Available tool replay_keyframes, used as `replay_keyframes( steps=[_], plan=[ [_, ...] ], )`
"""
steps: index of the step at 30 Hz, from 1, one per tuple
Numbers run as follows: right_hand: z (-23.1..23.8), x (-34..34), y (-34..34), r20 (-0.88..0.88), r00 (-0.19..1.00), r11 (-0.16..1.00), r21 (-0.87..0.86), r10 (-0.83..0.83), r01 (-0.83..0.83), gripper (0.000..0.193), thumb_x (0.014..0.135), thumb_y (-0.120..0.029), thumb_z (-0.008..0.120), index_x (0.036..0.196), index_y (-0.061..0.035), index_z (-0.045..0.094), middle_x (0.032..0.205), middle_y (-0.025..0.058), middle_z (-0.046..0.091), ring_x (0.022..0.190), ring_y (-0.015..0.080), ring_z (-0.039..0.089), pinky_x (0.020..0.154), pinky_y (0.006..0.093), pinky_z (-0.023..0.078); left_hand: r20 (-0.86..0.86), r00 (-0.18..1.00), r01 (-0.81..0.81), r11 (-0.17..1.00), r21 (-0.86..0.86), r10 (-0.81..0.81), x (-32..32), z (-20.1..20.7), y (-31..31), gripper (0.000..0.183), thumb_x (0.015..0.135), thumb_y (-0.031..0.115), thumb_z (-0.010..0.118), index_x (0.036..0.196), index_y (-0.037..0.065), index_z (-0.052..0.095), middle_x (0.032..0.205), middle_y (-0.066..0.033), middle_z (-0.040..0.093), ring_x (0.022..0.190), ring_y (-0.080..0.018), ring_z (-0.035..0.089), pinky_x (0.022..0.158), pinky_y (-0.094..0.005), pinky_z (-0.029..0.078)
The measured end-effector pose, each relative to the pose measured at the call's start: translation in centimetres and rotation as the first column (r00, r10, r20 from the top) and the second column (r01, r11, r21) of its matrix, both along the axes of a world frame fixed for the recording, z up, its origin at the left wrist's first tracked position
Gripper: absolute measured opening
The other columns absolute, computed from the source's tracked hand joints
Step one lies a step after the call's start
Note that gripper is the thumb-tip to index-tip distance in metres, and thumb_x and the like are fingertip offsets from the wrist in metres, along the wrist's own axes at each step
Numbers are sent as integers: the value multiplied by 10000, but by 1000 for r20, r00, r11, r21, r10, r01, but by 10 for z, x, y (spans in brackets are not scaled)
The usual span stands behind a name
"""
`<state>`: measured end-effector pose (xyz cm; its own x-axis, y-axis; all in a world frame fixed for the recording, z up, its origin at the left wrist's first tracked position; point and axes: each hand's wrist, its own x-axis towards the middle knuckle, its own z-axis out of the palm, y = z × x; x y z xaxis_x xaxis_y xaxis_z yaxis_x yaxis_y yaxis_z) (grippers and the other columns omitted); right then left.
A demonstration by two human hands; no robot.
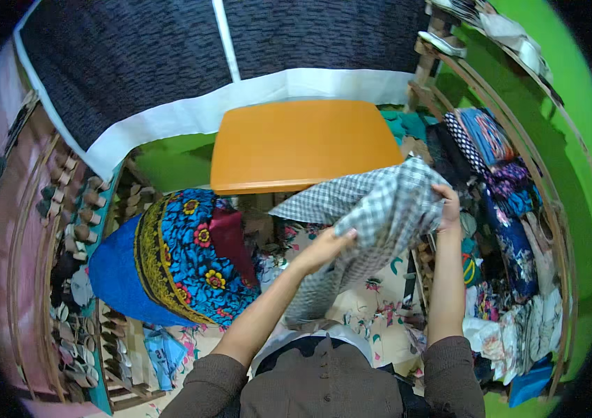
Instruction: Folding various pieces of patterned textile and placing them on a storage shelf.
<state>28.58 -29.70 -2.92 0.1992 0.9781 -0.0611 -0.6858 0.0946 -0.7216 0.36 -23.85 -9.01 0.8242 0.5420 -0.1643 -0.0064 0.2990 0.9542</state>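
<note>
A grey-and-white checked cloth (379, 209) hangs between my two hands in front of me, loosely gathered, with one corner stretching left along the table's near edge. My left hand (327, 247) is closed on its lower left part, the fingertips partly hidden by the folds. Higher up on the right, my right hand (448, 207) grips the cloth's edge, its fingers curled over the fabric. Just beyond the cloth stands an orange table (303, 143) with a bare top.
A chair or bundle draped in blue flowered fabric (202, 254) stands left of my arm. Shoe racks (80, 209) line the left wall. Piled clothes (512, 202) fill a wooden rack at right. A dark curtain (135, 63) hangs behind the table. Flower-patterned flooring (379, 279) lies below.
</note>
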Motion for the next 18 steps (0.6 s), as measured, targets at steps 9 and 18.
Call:
replay_keyframes(
  steps=[9,18],
  plan=[
    [-59,-29,15,333,870,902,-359,363,-239,276,826,-122,581,1071,-8,524,997,61,602,866,170,601,734,332,506,168,880,-423,893,-153,445,-25,-3,65,319,904,253,476,1110,17,540,1023,-16,582,938,-115,516,819,-258,392],
    [-13,-4,60,377,911,954,-167,-170,247,291,917,-112,407,1172,12,471,1065,92,581,934,164,566,807,294,449,70,872,-489,865,109,484,-59,16,86,248,831,132,583,1048,14,577,984,-29,593,875,-103,541,776,-240,418]
  ],
)
